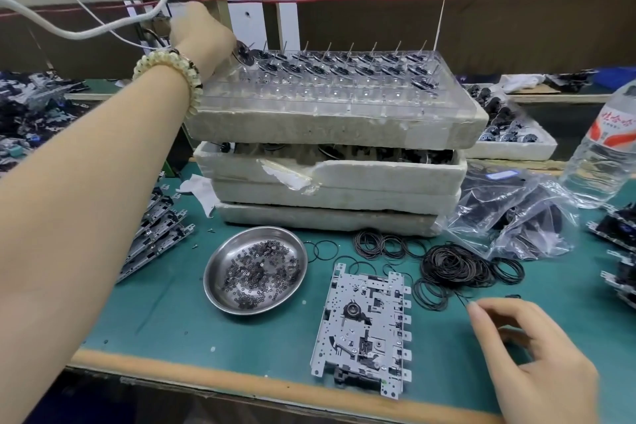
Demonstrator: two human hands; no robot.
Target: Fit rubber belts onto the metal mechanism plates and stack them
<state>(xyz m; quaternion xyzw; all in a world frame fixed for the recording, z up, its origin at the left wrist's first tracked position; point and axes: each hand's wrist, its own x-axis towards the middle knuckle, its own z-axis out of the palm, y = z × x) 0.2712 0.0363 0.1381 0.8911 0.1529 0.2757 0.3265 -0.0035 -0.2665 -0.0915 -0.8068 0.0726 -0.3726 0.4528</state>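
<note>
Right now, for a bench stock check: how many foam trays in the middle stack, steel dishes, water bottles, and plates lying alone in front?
White foam trays in the middle stack: 4
Round steel dish holding small washers: 1
Clear plastic water bottle: 1
Grey metal mechanism plate lying flat in front: 1
Total: 7

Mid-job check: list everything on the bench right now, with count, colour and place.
mechanism plate: one, silver, flat on green mat, front centre.
stacked plates: several, silver, left edge.
rubber belts: many, black, loose behind the plate.
steel dish: one, silver, left of the plate, holding dark washers.
foam trays: about four, white, stacked centre back.
clear tray: one, atop the stack, carrying black wheels on pins.
plastic bags: a few, clear, right of the stack.
water bottle: one, clear with red label, far right.
left hand: grips one wheel at the tray's left corner.
right hand: fingers pinch one belt beside the pile.
</note>
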